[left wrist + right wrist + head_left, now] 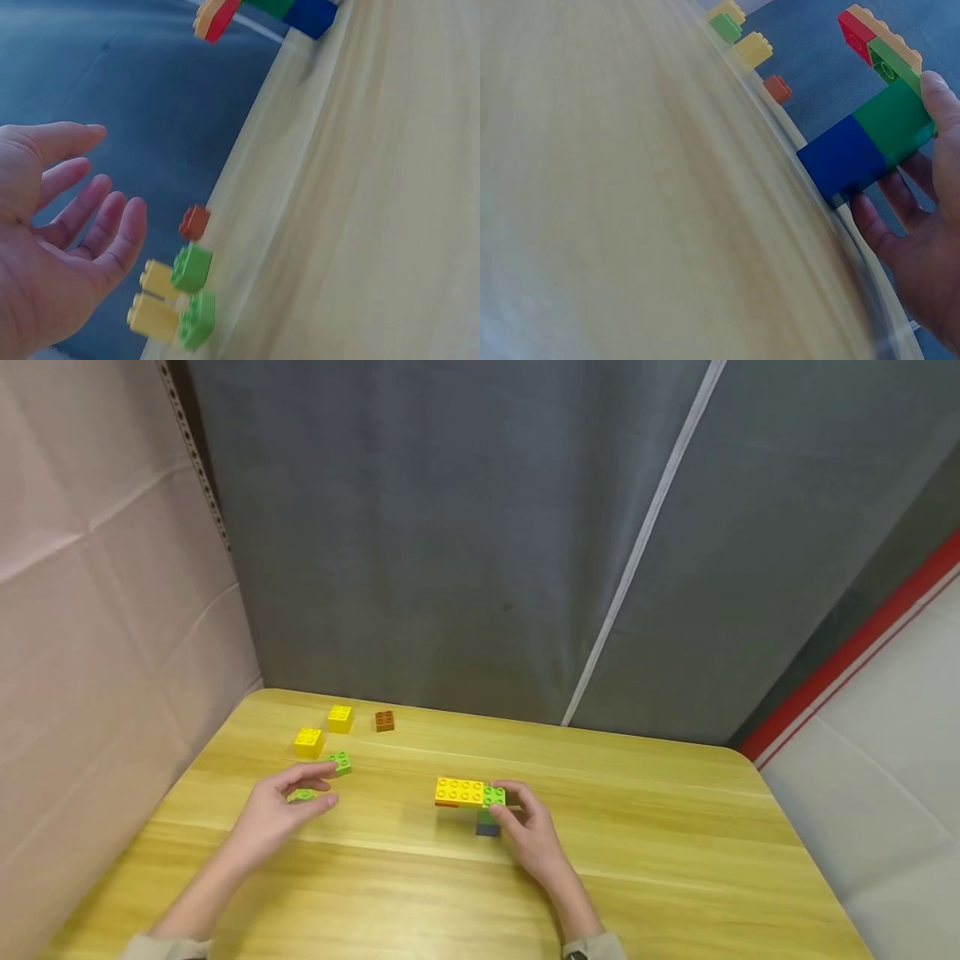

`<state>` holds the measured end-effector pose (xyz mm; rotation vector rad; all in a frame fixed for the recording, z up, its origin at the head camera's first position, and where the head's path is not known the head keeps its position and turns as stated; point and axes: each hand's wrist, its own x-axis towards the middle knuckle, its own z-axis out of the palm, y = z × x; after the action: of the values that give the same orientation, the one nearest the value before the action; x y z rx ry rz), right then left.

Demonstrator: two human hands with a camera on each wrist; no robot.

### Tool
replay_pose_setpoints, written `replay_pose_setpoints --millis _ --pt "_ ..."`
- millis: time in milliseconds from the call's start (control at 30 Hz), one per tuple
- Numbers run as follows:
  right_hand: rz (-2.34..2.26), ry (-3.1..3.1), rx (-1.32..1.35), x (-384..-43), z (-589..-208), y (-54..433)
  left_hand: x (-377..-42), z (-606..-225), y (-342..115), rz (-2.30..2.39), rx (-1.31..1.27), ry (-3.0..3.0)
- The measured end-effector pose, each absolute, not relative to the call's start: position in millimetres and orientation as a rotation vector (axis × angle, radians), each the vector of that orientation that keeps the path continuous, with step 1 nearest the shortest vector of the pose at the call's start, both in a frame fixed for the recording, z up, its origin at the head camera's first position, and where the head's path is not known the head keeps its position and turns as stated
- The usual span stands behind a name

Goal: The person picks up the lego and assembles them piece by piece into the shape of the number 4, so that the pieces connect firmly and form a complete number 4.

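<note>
My right hand [528, 835] pinches a stack of toy building bricks between thumb and fingers. At its base is a dark blue brick [840, 161], with a green brick [896, 124] on it. A long yellow brick [459, 792] and a light green brick [493, 795] top the stack. The yellow one juts out to the left, a red brick [855, 34] under its far end. My left hand [277, 810], fingers loosely bent and holding nothing, hovers near two loose light green bricks [193, 268], partly covering them in the head view.
Two yellow bricks [308, 742] and a brown brick [384, 721] lie toward the back left of the wooden table [660, 860]. A grey curtain [450, 527] hangs behind the back edge, and a pale cloth wall [90, 610] borders the left side.
</note>
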<state>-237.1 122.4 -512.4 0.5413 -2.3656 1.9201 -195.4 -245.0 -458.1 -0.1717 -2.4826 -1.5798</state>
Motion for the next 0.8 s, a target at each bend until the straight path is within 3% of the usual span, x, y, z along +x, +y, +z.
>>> replay_pose_setpoints --millis 367,800 --pt "1.911 -2.370 0.547 -242.4 -512.2 116.3 -187.0 -475.4 -283.7 -1.390 0.001 -2.517" --pt "1.907 -2.378 0.520 -241.1 -513.1 114.6 -185.1 -493.8 -297.8 -1.381 0.097 -2.654"
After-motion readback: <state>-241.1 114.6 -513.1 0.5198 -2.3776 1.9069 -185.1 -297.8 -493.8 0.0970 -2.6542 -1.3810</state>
